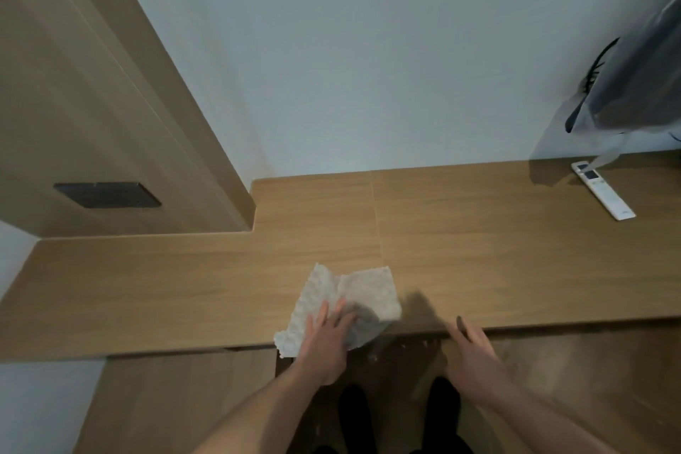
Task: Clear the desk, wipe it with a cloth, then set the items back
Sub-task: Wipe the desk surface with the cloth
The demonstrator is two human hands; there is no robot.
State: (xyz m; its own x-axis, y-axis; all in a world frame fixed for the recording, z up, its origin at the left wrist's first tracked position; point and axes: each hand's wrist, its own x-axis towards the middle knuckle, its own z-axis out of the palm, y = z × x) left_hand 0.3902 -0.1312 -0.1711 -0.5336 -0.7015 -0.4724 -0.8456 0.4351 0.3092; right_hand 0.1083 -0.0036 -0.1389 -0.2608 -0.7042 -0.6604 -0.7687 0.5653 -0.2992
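Left hand [326,337]: flat, fingers straight, pressing cloth [350,302] at desk [479,251] front edge.
Right hand [473,346]: open, at front edge.
Remote [603,190]: back right corner.

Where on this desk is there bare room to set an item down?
The desk is bare between the cloth and the white remote, from the wall to the front edge. Its narrow left wing, between the wooden panel and the front edge, is bare too. The left hand presses the cloth; the right hand rests at the edge.
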